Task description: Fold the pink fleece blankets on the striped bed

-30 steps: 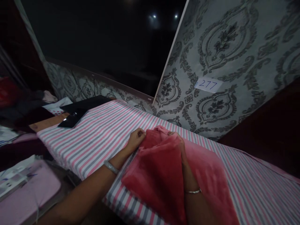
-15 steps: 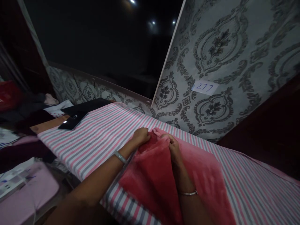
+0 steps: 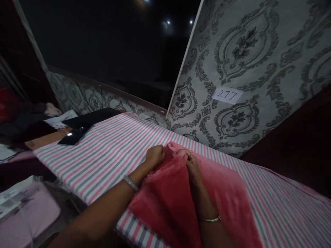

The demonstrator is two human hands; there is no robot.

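Observation:
A soft red and pink plush cloth (image 3: 170, 196) lies partly bunched on a surface covered with a striped sheet (image 3: 108, 148). My left hand (image 3: 155, 155) is closed on the cloth's gathered upper edge. Close by on the right, my right hand (image 3: 191, 165) pinches a folded pink part of the same edge, its fingers curled over the top. Between the hands the edge is crumpled, and a darker red fold hangs below. To the right of my right arm, the lighter pink part of the cloth spreads flat. The fingertips of my left hand are hidden in the fabric.
A dark phone or tablet (image 3: 76, 134) rests at the sheet's left end, beside a flat black object (image 3: 95, 116) and a brown board (image 3: 46, 138). Behind are a large dark screen (image 3: 111, 44) and patterned wallpaper with a paper marked 277 (image 3: 227, 95). A pink stool-like surface (image 3: 38, 210) stands lower left.
Both hands keep their hold on the cloth and have barely moved. The left wrist has shifted slightly down and left, and the view has turned a little.

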